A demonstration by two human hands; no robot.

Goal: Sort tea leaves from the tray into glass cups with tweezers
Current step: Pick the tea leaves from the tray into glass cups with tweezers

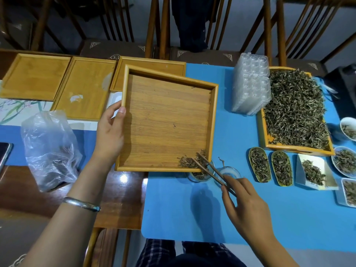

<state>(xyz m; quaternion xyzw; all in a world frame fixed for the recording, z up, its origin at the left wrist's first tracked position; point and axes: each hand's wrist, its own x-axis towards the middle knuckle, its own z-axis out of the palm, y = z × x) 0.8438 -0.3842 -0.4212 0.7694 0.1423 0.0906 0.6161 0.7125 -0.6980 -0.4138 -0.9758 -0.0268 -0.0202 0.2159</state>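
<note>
The left hand (110, 130) gripped the 9 o'clock rim of a square wooden tray (165, 120), thumb hooked over the edge and fingers curled beneath, so that the tray was lifted and tilted with its 5 o'clock corner lowest. The right hand (244, 207) pinched a pair of wooden tweezers (210, 171) between thumb and fingers; the tweezer tips, slightly apart, reached toward 10 o'clock into a small heap of tea leaves (189, 161) gathered in that low corner. Directly under the corner stood a glass cup (199, 175) already holding some leaves, and just beside it at 3 o'clock a second glass cup (229, 173), partly hidden behind the tweezers and fingertips. Both cups rested on a blue mat (183, 212). At 2 o'clock from the cups lay a larger tray of tea (294, 110) heaped with green leaves, a stack of clear plastic containers (250, 83) touching its 9 o'clock side. Small dishes of sorted leaves (269, 167) lined the 3 o'clock edge of the scene. At 9 o'clock sat a crumpled plastic bag (50, 147); three flat wooden trays (84, 89) lay at 11 o'clock. A silver bangle (81, 204) circled the left wrist.
</note>
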